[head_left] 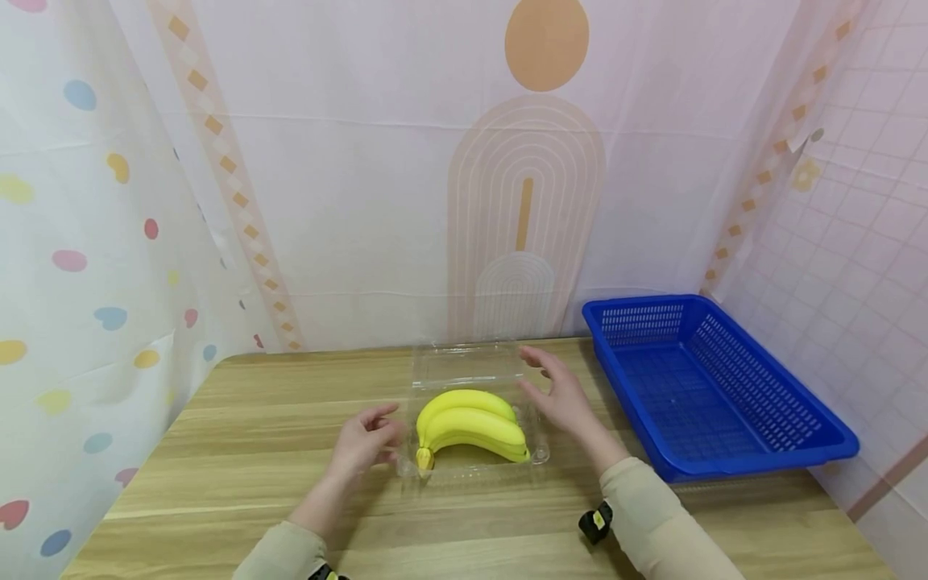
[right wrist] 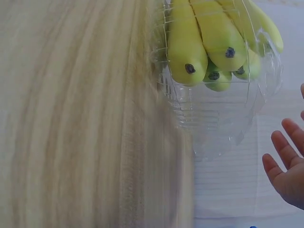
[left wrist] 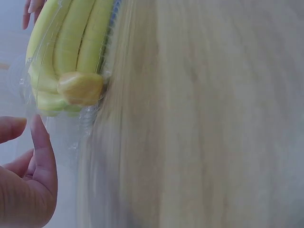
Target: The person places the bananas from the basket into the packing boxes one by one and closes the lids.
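Observation:
A bunch of yellow bananas [head_left: 471, 423] lies in a clear plastic clamshell box [head_left: 474, 477], its stem end toward the left. The box's lid [head_left: 464, 366] is folded back behind the fruit. Beside the box's left end is my left hand [head_left: 366, 439], thumb and index finger apart and the other fingers loosely bent; whether a fingertip touches the plastic, I cannot tell. My right hand [head_left: 561, 395] hovers near the back right corner, fingers spread. In the right wrist view, dark banana tips [right wrist: 190, 68] show through the box wall, with a gap between it and my fingers [right wrist: 285, 149].
A blue perforated plastic basket [head_left: 645, 411] stands on the right of the wooden table [head_left: 283, 419], close to my right forearm. Patterned curtains [head_left: 348, 201] hang behind the table and at both sides.

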The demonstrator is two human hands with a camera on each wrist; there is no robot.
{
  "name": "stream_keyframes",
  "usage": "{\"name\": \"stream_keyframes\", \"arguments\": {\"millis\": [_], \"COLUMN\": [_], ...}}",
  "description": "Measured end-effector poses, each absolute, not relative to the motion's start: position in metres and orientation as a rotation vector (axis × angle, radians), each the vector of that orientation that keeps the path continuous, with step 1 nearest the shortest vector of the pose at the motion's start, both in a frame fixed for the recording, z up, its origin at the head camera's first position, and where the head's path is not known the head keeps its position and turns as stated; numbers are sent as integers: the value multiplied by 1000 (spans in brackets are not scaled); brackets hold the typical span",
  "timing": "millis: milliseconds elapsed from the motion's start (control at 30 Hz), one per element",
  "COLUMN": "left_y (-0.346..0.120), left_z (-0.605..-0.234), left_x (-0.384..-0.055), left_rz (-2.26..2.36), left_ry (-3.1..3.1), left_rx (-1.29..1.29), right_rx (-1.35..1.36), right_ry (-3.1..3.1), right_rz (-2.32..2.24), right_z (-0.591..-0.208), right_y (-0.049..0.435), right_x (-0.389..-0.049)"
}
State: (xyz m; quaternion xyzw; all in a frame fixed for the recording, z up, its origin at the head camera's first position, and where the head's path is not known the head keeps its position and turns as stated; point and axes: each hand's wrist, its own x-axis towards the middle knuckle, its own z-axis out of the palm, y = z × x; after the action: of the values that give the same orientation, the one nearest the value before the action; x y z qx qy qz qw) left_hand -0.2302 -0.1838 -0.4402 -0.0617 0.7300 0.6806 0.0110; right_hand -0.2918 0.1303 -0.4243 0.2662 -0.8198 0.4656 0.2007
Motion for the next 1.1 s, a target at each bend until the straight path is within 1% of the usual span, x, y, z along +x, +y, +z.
{"name": "stream_keyframes", "arguments": {"millis": [233, 600, 800, 1100], "left_y": [-190, -194, -197, -200], "left_z": [-434, -418, -411, -411], "left_x": [-238, -264, -279, -298], "left_rz": [2128, 2054, 2132, 2198], "left_ry": [2279, 2305, 2193, 2059], "left_rx": [-182, -153, -180, -229], "right_rx": [583, 340, 163, 88], "right_ry": [-2311, -2301, -2281, -2200], "right_rz": [1560, 1816, 2027, 2226], "right_z": [-422, -417, -417, -423], "right_y": [134, 139, 137, 131], "right_x": [-296, -304, -307, -320]}}
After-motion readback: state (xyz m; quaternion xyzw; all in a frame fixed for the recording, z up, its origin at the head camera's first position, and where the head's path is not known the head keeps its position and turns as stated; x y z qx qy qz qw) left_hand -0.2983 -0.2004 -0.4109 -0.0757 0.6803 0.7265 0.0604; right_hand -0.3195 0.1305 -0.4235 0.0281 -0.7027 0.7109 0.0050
